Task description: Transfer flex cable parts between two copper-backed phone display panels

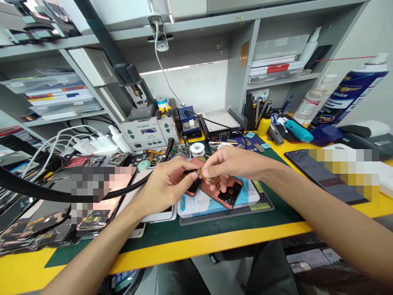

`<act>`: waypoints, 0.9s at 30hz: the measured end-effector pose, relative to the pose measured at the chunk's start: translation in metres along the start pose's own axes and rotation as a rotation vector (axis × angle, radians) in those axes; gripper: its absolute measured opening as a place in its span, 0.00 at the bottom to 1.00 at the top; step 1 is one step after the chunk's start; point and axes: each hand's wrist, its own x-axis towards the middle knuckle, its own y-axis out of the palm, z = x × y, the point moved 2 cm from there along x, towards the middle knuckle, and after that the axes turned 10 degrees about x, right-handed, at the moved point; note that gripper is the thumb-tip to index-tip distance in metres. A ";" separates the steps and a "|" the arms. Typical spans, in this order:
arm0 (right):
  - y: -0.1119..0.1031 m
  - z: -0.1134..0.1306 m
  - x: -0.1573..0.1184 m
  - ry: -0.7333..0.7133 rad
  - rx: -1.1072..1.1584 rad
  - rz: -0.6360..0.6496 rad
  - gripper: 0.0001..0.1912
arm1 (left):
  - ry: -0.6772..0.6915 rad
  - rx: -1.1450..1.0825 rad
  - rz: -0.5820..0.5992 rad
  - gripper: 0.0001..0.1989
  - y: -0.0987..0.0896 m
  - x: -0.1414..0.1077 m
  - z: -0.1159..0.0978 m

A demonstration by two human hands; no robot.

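Observation:
My left hand pinches the edge of a dark phone part with a pinkish rim, thumb on top. My right hand has its thumb and index finger closed on a thin orange flex cable, right beside my left thumb. Under my right fingers lies an opened phone housing, copper-pink with black areas, set at a slant. It rests on a blue and white box over a dark perforated mat. My fingers hide where the cable joins the parts.
Phone parts and a black hose crowd the left side. Behind my hands stand a soldering station and a solder spool. A large phone lies right, near a blue spray can.

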 end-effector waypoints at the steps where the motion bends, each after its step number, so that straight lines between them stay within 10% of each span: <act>1: 0.000 0.000 0.000 0.008 -0.003 -0.005 0.11 | 0.000 0.000 0.004 0.11 0.000 0.000 -0.001; 13: 0.003 0.000 0.002 0.070 -0.049 -0.074 0.10 | -0.048 -0.113 -0.134 0.12 -0.006 -0.003 0.006; 27: 0.003 -0.004 0.004 0.057 -0.023 -0.040 0.13 | 0.047 0.055 -0.036 0.09 0.000 -0.001 0.001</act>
